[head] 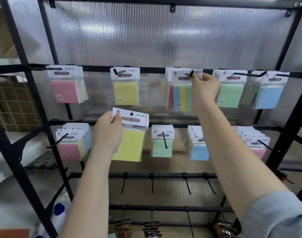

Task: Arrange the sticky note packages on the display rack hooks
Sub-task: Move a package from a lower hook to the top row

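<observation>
My left hand (106, 130) pinches the top left corner of a yellow sticky note package (131, 134), held free in front of the second rail of the black display rack (98, 67). My right hand (205, 86) is raised to the top rail and pinches the header card of a multicoloured striped package (180, 93) at the tip of its hook (191, 73). Other packages hang on the top rail: pink (66, 86), yellow (125, 88), green (230, 90), blue (269, 91). The second rail carries pink (72, 143), green (162, 141), blue (198, 146) and pink (257, 143) packages.
A third rail (164, 176) holds several bare hooks. Lower down, dark brown packaged items (152, 227) hang on a fourth rail. A ribbed translucent panel (164, 35) backs the rack. Shelving with boxes stands to the left, and a blue-capped bottle (59, 210) sits low left.
</observation>
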### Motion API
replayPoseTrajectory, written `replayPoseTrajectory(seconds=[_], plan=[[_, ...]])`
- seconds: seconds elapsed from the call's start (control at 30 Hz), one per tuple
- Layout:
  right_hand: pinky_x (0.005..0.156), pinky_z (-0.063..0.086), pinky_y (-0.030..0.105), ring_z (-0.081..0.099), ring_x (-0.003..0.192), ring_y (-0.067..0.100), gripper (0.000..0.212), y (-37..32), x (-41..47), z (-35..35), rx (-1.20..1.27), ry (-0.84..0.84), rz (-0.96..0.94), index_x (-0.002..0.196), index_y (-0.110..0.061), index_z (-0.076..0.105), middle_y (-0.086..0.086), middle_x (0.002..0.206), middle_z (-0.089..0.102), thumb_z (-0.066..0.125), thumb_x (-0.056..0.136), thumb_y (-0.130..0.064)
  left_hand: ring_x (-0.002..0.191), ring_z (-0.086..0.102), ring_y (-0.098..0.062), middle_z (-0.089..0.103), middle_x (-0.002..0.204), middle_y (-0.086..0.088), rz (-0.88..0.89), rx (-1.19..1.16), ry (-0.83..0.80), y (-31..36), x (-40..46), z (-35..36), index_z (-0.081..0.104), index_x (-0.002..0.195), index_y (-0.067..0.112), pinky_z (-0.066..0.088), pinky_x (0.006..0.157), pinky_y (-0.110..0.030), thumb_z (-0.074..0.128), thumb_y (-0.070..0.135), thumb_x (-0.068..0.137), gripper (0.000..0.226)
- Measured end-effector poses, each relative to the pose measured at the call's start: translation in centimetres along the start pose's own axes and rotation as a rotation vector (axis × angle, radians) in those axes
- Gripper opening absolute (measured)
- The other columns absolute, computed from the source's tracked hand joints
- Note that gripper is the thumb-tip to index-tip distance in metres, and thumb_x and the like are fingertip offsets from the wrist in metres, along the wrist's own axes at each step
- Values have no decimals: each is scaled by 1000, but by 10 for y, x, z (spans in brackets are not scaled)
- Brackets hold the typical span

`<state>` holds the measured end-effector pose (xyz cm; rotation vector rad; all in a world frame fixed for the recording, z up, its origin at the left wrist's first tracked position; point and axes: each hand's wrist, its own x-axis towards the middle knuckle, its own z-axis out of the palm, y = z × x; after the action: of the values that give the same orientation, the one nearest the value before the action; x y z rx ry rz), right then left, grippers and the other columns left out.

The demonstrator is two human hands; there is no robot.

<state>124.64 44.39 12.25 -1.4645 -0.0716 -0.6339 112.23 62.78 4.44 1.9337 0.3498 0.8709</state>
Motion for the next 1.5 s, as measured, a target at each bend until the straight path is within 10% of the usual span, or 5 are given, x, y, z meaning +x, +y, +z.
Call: replayPoseTrajectory(seconds=[0.27, 0.5, 0.63, 0.8, 1.5], plan=[[61, 39, 10, 48, 66, 2, 3, 9, 16, 23, 0, 154, 41, 89, -16, 64, -7, 80, 59, 62, 90, -17, 66, 44, -19, 62, 91, -19, 57, -44, -12, 3, 18, -18, 53, 93, -6, 31, 59, -30, 37, 27, 99, 38], [69, 29, -11, 52, 108, 1, 46, 21, -27, 18, 45, 231, 46, 138, -5, 46, 0, 139, 52, 54, 93, -8, 49, 27, -6, 27, 57, 4, 315, -26, 13, 18, 38, -35, 29, 60, 16, 25, 44, -19, 46, 30, 98, 44], [95, 43, 18, 60, 112, 14, 37, 37, -74, 12, -60, 148, 17, 126, -4, 57, -3, 118, 66, 55, 90, -10, 44, 27, -2, 29, 54, 10, 366, -147, 58, 27, 51, -37, 31, 58, 22, 23, 44, -17, 50, 34, 96, 44], [67, 38, -2, 62, 93, 1, 34, 60, -114, 15, -116, 34, 45, 125, -9, 60, -26, 91, 58, 57, 91, -16, 46, 32, -1, 35, 54, 11, 306, -271, 83, 32, 73, -31, 35, 59, 21, 25, 46, -14, 49, 27, 96, 40], [79, 36, 12, 54, 95, 1, 32, 124, -126, 72, -380, -281, 125, 121, -12, 63, -2, 117, 66, 55, 91, -15, 46, 32, -2, 35, 54, 8, 326, -121, 53, 2, 146, 9, 42, 59, 13, 26, 42, -13, 62, 29, 89, 40]])
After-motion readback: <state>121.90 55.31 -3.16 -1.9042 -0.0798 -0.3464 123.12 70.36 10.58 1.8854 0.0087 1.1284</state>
